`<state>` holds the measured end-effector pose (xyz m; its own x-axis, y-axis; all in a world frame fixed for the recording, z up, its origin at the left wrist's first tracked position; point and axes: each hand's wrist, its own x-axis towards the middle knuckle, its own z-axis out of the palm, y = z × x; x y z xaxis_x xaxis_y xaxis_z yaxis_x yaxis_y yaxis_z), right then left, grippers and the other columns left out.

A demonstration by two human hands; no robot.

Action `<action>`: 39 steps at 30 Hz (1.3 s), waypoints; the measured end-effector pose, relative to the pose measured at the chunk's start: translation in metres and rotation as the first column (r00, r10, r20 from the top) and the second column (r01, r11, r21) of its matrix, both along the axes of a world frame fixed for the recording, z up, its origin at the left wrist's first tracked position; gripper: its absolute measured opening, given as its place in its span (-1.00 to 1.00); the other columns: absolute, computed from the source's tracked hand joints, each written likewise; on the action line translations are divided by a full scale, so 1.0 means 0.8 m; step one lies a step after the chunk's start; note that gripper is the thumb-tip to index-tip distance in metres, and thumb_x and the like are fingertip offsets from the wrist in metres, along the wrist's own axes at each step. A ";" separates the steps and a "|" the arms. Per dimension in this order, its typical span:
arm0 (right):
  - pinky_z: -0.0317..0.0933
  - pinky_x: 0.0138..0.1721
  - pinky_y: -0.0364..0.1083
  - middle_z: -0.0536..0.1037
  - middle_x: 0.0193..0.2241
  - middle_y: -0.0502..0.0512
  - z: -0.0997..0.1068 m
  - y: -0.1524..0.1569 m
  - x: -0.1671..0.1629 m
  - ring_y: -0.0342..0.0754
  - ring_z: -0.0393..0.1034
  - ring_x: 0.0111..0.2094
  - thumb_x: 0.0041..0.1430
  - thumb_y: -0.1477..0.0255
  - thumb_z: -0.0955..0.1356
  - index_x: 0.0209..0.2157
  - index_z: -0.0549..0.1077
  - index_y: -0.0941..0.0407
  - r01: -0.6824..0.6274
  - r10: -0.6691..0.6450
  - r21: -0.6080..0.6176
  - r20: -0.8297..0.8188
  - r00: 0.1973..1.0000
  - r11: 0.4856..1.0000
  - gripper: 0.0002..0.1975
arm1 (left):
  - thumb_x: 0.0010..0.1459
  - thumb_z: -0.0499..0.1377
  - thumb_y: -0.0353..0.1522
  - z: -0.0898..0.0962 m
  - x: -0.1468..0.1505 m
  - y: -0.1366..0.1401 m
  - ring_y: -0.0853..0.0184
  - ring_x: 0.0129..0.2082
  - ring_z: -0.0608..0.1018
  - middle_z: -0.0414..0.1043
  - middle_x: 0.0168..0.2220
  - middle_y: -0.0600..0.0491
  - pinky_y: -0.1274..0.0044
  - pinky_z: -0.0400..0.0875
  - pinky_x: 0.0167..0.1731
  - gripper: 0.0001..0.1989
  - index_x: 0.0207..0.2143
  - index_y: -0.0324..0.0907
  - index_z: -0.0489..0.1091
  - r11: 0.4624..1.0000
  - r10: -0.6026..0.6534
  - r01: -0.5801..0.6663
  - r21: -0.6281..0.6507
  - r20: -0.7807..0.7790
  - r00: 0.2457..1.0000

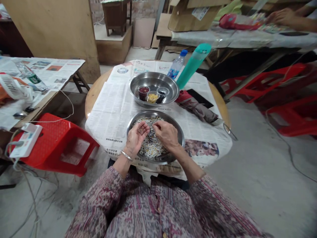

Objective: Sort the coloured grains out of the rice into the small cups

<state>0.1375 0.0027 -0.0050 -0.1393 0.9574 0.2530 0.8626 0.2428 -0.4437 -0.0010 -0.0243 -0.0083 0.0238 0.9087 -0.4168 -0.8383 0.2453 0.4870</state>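
Observation:
A steel basin [180, 145] close to my body holds a loose mix of small white, black and yellowish grains [152, 148]. My left hand [136, 137] is cupped palm up over the basin's left side, with a few small dark beans [140, 130] lying in it. Over the right side, my right hand [167, 134] is closed in a pinch above the grains; whatever is between its fingertips is too small to make out. Behind stands a second steel basin [132, 84] with clear cups of dark red beans [143, 93], yellow kernels [152, 98] and black beans [161, 96].
Newspaper [106, 115] covers the round table. A water bottle [177, 66], a green cylinder [193, 66], a folded umbrella [195, 107] and a dark phone [200, 98] lie or stand behind and right. A red stool [59, 142] with a power strip [27, 140] is left. Another person's hands [282, 17] work behind.

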 end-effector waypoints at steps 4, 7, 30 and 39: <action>0.27 -0.28 -0.09 0.66 -0.35 0.11 0.032 0.002 -0.001 -0.05 0.48 -0.37 0.21 0.44 0.33 -0.30 0.60 0.12 -0.095 0.084 -0.032 -0.241 0.967 0.995 -0.82 | 0.39 0.03 -0.36 0.003 0.002 0.000 0.35 -0.27 0.60 0.56 -0.31 -0.10 0.43 0.47 0.00 -0.70 -0.27 -0.31 0.52 0.996 -0.087 0.087 0.004 0.019 0.996; 0.32 -0.23 -0.09 0.68 -0.32 0.09 0.045 0.002 -0.005 -0.07 0.51 -0.33 0.17 0.48 0.35 -0.29 0.62 0.11 -0.276 0.247 -0.047 -0.319 0.915 0.960 -0.83 | 0.42 -0.02 -0.38 0.006 0.002 0.000 0.37 -0.31 0.59 0.54 -0.38 -0.07 0.44 0.49 -0.02 -0.64 -0.34 -0.30 0.50 0.995 -0.101 0.101 0.004 0.051 0.994; 0.26 -0.12 -0.07 0.67 -0.17 0.16 -0.013 -0.012 0.032 0.03 0.53 -0.12 0.26 0.47 0.33 -0.22 0.61 0.10 -0.103 0.128 -0.128 0.205 0.970 0.986 -0.81 | 0.38 0.03 -0.44 0.009 -0.003 -0.001 0.49 -0.51 0.53 0.51 -0.47 -0.01 0.68 0.45 -0.43 -0.72 -0.28 -0.35 0.50 0.994 -0.093 0.094 -0.064 0.015 0.996; 0.22 -0.17 -0.09 0.65 -0.23 0.15 -0.021 -0.014 0.028 0.01 0.50 -0.18 0.25 0.47 0.33 -0.28 0.57 0.10 -0.131 0.142 -0.068 0.208 0.968 0.989 -0.85 | 0.31 0.12 -0.52 0.011 -0.002 -0.006 0.57 -0.56 0.45 0.44 -0.51 0.08 0.76 0.34 -0.53 -0.85 -0.26 -0.36 0.50 0.992 -0.124 0.124 -0.026 -0.002 0.992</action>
